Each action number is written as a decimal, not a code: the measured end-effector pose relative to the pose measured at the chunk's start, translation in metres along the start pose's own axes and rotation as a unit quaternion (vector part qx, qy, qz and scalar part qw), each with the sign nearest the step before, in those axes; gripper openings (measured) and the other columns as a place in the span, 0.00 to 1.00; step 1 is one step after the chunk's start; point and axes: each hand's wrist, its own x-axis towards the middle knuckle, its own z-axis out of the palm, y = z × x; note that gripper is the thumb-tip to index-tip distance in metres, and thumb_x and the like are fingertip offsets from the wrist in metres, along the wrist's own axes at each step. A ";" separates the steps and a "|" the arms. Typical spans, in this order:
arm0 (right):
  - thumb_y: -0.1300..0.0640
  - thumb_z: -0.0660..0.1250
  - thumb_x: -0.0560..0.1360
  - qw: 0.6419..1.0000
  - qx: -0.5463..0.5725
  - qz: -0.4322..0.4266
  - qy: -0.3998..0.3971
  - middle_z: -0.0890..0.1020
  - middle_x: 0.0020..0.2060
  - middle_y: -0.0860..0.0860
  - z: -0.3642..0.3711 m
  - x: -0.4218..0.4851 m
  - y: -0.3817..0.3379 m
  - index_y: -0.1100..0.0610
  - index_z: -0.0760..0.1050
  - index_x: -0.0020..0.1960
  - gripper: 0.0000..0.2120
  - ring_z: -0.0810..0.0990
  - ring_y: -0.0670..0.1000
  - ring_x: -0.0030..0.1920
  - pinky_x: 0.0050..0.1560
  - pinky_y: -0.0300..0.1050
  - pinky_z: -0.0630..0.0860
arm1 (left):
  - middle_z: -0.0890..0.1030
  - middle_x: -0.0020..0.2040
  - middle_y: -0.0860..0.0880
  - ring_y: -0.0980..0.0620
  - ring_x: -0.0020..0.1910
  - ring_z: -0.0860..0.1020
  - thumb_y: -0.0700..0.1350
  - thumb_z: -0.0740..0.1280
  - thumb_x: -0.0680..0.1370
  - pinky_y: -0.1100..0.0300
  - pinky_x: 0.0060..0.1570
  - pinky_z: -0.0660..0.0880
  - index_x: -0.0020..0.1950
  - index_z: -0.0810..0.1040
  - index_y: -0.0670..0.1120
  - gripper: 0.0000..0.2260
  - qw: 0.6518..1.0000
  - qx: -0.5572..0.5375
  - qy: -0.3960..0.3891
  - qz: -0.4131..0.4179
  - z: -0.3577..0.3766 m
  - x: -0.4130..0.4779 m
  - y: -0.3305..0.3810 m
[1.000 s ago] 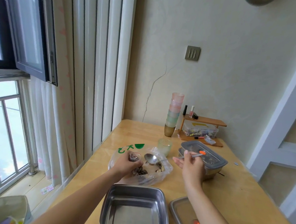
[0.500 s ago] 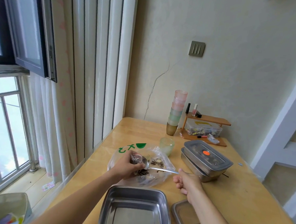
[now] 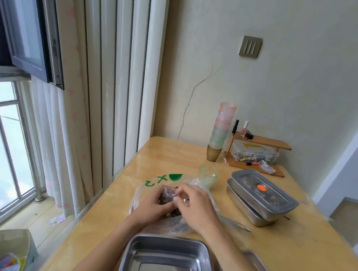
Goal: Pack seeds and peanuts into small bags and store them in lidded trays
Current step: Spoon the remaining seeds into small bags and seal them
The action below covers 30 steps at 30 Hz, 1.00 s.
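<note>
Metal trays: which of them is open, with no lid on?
The open tray nearest the person, at the bottom edge, shows its bare floor. The other two trays are stacked at the right, the top one under a grey lid.

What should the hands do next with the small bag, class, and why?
Probably press the small bag shut along its top: the left hand and right hand both pinch it, dark seeds fill it, the spoon lies on the table, and the open steel tray in front holds nothing yet.
</note>
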 end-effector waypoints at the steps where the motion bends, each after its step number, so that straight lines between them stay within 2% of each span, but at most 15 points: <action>1: 0.52 0.68 0.80 0.999 -0.034 -0.012 0.002 0.78 0.48 0.42 0.001 0.003 0.000 0.47 0.78 0.49 0.02 0.77 0.44 0.47 0.50 0.41 0.74 | 0.84 0.50 0.49 0.50 0.48 0.83 0.51 0.76 0.76 0.51 0.51 0.83 0.60 0.78 0.49 0.16 1.000 0.004 -0.002 0.006 -0.001 -0.001 -0.001; 5: 0.54 0.66 0.81 0.992 -0.120 -0.025 -0.001 0.81 0.45 0.46 0.002 0.012 0.005 0.50 0.75 0.46 0.05 0.78 0.48 0.44 0.45 0.45 0.76 | 0.83 0.53 0.50 0.49 0.52 0.82 0.55 0.76 0.75 0.49 0.56 0.80 0.61 0.77 0.50 0.19 0.999 0.020 -0.016 0.024 -0.004 -0.002 -0.005; 7: 0.54 0.66 0.82 0.991 -0.125 -0.031 0.026 0.81 0.43 0.45 0.000 0.015 0.008 0.49 0.74 0.46 0.06 0.79 0.48 0.43 0.44 0.46 0.77 | 0.82 0.51 0.50 0.52 0.48 0.81 0.54 0.76 0.75 0.56 0.52 0.79 0.61 0.77 0.49 0.18 0.999 0.020 -0.019 0.026 -0.006 -0.003 -0.002; 9: 0.55 0.67 0.81 0.998 -0.028 -0.033 0.035 0.82 0.41 0.44 -0.004 0.018 0.013 0.49 0.75 0.46 0.06 0.80 0.45 0.42 0.45 0.45 0.79 | 0.82 0.50 0.50 0.55 0.46 0.80 0.49 0.75 0.78 0.62 0.49 0.77 0.61 0.77 0.47 0.15 1.000 -0.004 -0.015 0.024 -0.006 -0.004 0.005; 12: 0.58 0.70 0.80 0.991 0.127 -0.044 0.012 0.84 0.42 0.44 -0.009 0.016 0.020 0.49 0.79 0.46 0.06 0.83 0.46 0.46 0.50 0.43 0.80 | 0.84 0.57 0.48 0.46 0.58 0.82 0.46 0.74 0.78 0.51 0.60 0.79 0.64 0.80 0.49 0.15 0.998 -0.060 -0.021 0.021 -0.008 -0.006 0.013; 15: 0.60 0.70 0.79 0.988 0.148 -0.028 0.020 0.84 0.39 0.45 -0.006 0.015 0.029 0.50 0.79 0.45 0.07 0.83 0.46 0.43 0.46 0.40 0.79 | 0.83 0.58 0.44 0.41 0.59 0.81 0.48 0.75 0.76 0.45 0.63 0.78 0.62 0.80 0.46 0.15 0.997 -0.063 -0.034 0.020 -0.010 -0.007 0.014; 18: 0.61 0.70 0.78 0.995 0.088 -0.020 0.032 0.83 0.37 0.44 -0.001 0.014 0.032 0.50 0.79 0.43 0.08 0.82 0.45 0.39 0.41 0.37 0.77 | 0.84 0.56 0.41 0.41 0.53 0.82 0.42 0.74 0.79 0.49 0.57 0.80 0.61 0.77 0.40 0.14 0.995 -0.086 -0.043 0.002 -0.009 -0.007 0.015; 21: 0.61 0.71 0.78 0.986 0.163 -0.019 -0.020 0.85 0.39 0.47 -0.004 0.012 0.030 0.51 0.81 0.44 0.06 0.84 0.47 0.41 0.45 0.42 0.81 | 0.83 0.48 0.36 0.45 0.45 0.81 0.39 0.71 0.80 0.56 0.46 0.79 0.62 0.78 0.39 0.11 0.992 -0.115 -0.049 -0.003 -0.010 -0.008 0.020; 23: 0.61 0.71 0.78 0.989 0.146 -0.022 0.005 0.84 0.38 0.47 -0.005 0.013 0.032 0.50 0.80 0.43 0.08 0.83 0.46 0.39 0.43 0.39 0.80 | 0.84 0.48 0.36 0.44 0.45 0.82 0.40 0.71 0.80 0.54 0.47 0.79 0.60 0.80 0.40 0.10 0.993 -0.112 -0.045 0.007 -0.013 -0.008 0.021; 25: 0.61 0.70 0.78 0.993 0.108 -0.023 0.029 0.83 0.36 0.47 -0.005 0.013 0.034 0.48 0.78 0.42 0.09 0.81 0.46 0.38 0.40 0.37 0.78 | 0.85 0.52 0.38 0.42 0.49 0.83 0.41 0.72 0.80 0.51 0.53 0.81 0.58 0.81 0.39 0.09 0.992 -0.119 -0.028 -0.003 -0.014 -0.006 0.020; 28: 0.60 0.71 0.78 0.991 0.132 -0.026 0.018 0.84 0.37 0.47 -0.002 0.012 0.035 0.48 0.79 0.43 0.08 0.83 0.46 0.40 0.43 0.43 0.81 | 0.84 0.51 0.36 0.46 0.46 0.83 0.40 0.71 0.80 0.56 0.47 0.81 0.57 0.79 0.32 0.11 0.986 -0.165 -0.001 -0.029 -0.012 -0.005 0.018; 30: 0.61 0.71 0.78 0.986 0.166 -0.024 0.020 0.85 0.39 0.46 0.000 0.010 0.031 0.50 0.80 0.47 0.07 0.85 0.46 0.41 0.46 0.43 0.82 | 0.84 0.50 0.36 0.46 0.46 0.82 0.40 0.70 0.81 0.56 0.47 0.79 0.56 0.78 0.31 0.11 0.983 -0.180 0.009 -0.035 -0.011 -0.004 0.017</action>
